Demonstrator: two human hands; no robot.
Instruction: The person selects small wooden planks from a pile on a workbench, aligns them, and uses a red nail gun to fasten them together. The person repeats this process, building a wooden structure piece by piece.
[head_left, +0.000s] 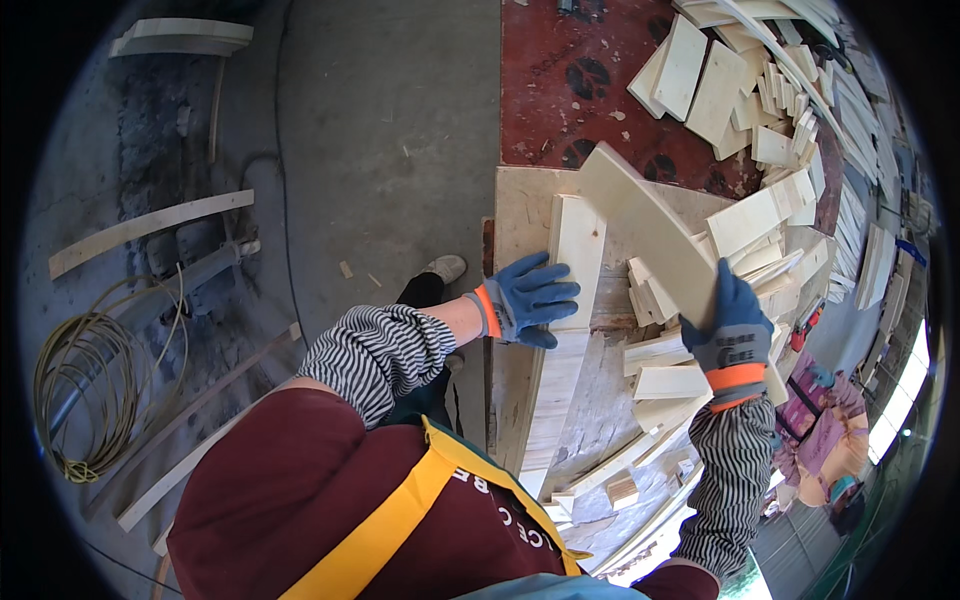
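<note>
My right hand (733, 320), in a blue-grey work glove with an orange cuff, grips the near end of a pale wooden board (640, 228). The board is raised at a slant above the bench. My left hand (530, 299), gloved the same way, lies with fingers spread on a stack of long boards (556, 365) along the bench's left edge. Under and beside the held board, several short wood pieces (672, 382) lie in a loose heap. The right hand's fingertips are partly hidden behind the board.
A red-brown panel (560, 80) at the far side carries a pile of cut boards (715, 85). A coiled hose (105, 385) hangs at the left. Another person (825, 420) is at the right. Grey floor (385, 120) lies left of the bench.
</note>
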